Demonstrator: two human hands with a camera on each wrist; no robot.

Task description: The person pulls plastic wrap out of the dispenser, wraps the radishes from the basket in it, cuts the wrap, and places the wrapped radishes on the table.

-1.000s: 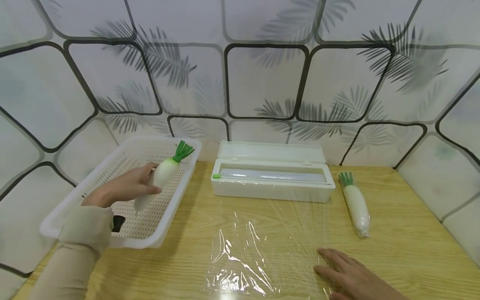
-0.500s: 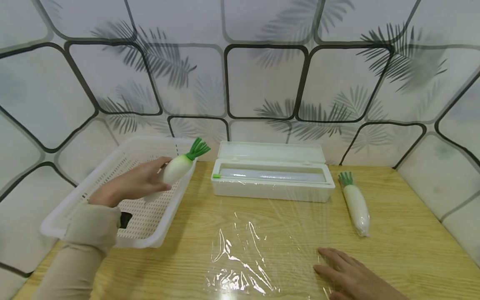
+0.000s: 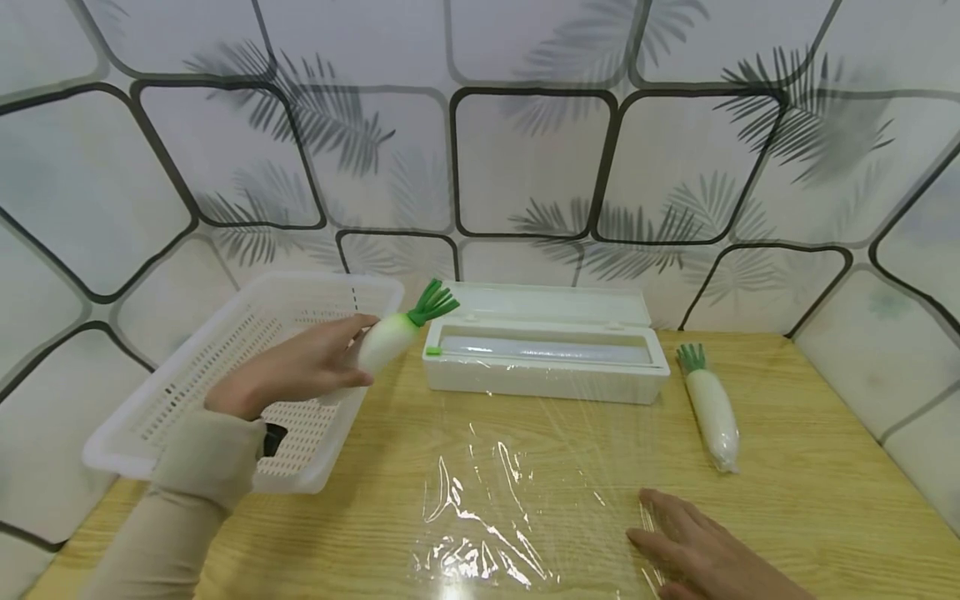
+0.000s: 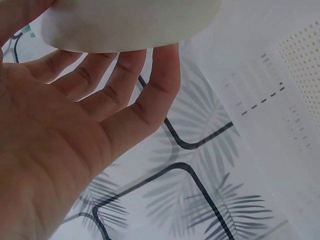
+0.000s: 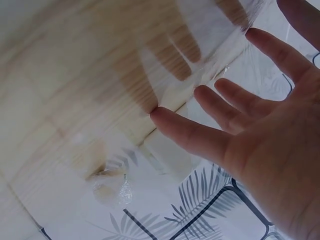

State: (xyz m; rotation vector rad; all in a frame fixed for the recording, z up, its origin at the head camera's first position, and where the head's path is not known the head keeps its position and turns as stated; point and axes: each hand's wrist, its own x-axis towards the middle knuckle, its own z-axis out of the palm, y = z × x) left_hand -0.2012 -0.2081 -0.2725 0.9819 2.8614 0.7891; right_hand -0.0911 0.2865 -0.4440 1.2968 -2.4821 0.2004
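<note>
My left hand [image 3: 296, 367] grips a white radish [image 3: 386, 342] with a green leafy top, held in the air at the right rim of the white plastic basket [image 3: 309, 479]. In the left wrist view, the fingers curl against the pale body of the radish [image 4: 125, 25]. A sheet of cling film [image 3: 495, 508] lies stretched over the table, drawn out from a white dispenser box [image 3: 547, 387]. At the film's right edge my right hand [image 3: 701, 546] rests with fingertips on it. The right wrist view shows that hand's fingers [image 5: 190, 132] extended and touching the tabletop.
A second radish [image 3: 712, 412], wrapped in film, lies on the wooden table [image 3: 825, 500] right of the box. The box's lid [image 3: 543, 304] stands open, with a film roll [image 3: 540, 350] inside. A patterned wall [image 3: 532, 167] bounds the back.
My left hand has carried the radish rightward from above the basket to past its right rim, its leaves now overlapping the box's left end. The right hand has stayed nearly still.
</note>
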